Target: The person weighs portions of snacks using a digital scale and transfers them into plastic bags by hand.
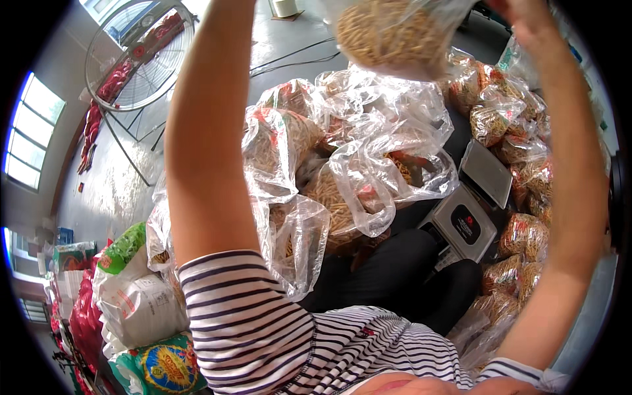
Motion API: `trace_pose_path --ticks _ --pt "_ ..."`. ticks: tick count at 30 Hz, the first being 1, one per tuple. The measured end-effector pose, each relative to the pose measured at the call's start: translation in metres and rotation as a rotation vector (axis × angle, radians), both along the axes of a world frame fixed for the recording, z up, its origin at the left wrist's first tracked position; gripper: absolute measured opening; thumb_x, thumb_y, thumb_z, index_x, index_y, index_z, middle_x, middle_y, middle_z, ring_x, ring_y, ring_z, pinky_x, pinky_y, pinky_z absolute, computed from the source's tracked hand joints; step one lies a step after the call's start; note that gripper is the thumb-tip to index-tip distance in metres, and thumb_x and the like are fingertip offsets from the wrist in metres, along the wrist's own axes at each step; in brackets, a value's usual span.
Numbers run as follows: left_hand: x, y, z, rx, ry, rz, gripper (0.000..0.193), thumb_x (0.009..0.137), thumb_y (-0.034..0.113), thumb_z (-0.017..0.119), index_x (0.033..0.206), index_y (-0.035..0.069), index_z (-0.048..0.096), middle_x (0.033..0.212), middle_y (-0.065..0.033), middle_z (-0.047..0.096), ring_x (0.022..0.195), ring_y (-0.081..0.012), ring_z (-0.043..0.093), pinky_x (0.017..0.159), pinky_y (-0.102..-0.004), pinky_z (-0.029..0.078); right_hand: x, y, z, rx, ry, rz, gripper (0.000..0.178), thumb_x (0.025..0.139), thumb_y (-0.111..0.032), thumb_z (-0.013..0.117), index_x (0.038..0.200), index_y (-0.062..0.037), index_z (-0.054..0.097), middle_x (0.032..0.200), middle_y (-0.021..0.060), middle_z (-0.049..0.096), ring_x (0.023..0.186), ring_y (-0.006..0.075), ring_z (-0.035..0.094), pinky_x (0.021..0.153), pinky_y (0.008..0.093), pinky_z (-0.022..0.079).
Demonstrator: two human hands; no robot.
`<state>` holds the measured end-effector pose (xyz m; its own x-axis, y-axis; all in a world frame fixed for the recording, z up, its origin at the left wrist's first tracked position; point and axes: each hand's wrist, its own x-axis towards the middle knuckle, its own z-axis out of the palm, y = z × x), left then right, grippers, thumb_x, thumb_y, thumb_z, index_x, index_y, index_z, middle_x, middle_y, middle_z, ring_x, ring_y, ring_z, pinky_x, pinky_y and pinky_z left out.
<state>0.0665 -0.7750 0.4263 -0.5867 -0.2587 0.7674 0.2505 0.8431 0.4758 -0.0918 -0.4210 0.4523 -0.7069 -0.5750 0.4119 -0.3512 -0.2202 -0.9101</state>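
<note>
A clear plastic bag [392,39] filled with short tan sticks hangs high in front of me, cut off by the top edge. Both my arms are raised around it. My right hand [520,23] is at the upper right, partly cropped; the bag's plastic stretches up toward its fingers, which look closed on it. My left hand lies beyond the top edge, with only the forearm showing. Below the raised bag, a big clear plastic sack [375,112] lies open and crumpled over several bags [332,204] of the same tan sticks.
Beside my knees stands a grey box-shaped device [454,205] with a black panel and a tilted grey lid [486,172]. Several filled bags [523,234] line the right side. At left are a white sack [148,309], a green packet [124,247] and a standing fan [139,59].
</note>
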Motion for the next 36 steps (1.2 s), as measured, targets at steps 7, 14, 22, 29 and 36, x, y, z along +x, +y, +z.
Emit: trace_pose_path --ticks 7,14,22,29,36 --pt "0.118 -0.052 -0.198 0.391 -0.447 0.582 0.020 0.072 0.023 0.067 0.074 0.003 0.069 0.054 -0.0039 0.056 0.047 -0.0101 0.047 0.046 -0.0264 0.036 0.099 -0.081 -0.258 0.599 0.257 -0.002 0.017 0.079 -0.011 0.058 0.093 -0.0095 0.068 0.079 0.0142 0.065 0.070 0.0245 0.061 0.071 0.0388 0.051" --pt "0.168 -0.087 -0.227 0.564 -0.845 0.520 0.032 0.080 0.026 0.060 0.105 0.005 0.060 0.050 0.0022 0.046 0.039 -0.0054 0.040 0.035 -0.0204 0.028 0.170 -0.027 -0.294 0.521 0.328 0.307 0.072 0.080 -0.028 0.058 0.137 -0.0033 0.023 0.078 0.0233 0.062 0.075 0.0384 0.061 0.071 0.0435 0.049" --pt "0.024 0.011 -0.151 -0.268 -0.543 0.421 0.052 0.083 0.038 0.064 0.125 0.012 0.049 0.098 -0.0097 0.059 0.079 -0.0209 0.056 0.065 -0.0316 0.045 0.184 0.286 -0.322 0.333 0.191 -0.514 0.013 0.077 -0.007 0.062 0.091 -0.0082 0.063 0.071 0.0091 0.063 0.060 0.0234 0.063 0.055 0.0316 0.050" --pt "-0.063 0.342 -0.119 -0.169 -1.027 -0.515 0.040 0.085 0.024 0.056 0.121 0.008 0.050 0.085 -0.0010 0.057 0.066 -0.0096 0.053 0.057 -0.0224 0.040 0.342 0.566 -0.393 0.048 -0.462 -1.523 0.012 0.087 -0.004 0.051 0.094 -0.0021 0.061 0.072 0.0066 0.061 0.065 0.0118 0.060 0.057 0.0228 0.049" --pt "-0.068 0.650 -0.209 -0.058 -1.384 -0.984 0.023 0.088 0.023 0.054 0.094 0.001 0.061 0.062 -0.0027 0.056 0.050 -0.0089 0.054 0.044 -0.0177 0.040 0.482 0.816 -0.436 1.302 -0.599 -2.385 0.074 0.070 -0.049 0.068 0.124 -0.0039 0.046 0.119 0.0182 0.054 0.109 0.0302 0.053 0.090 0.0404 0.042"
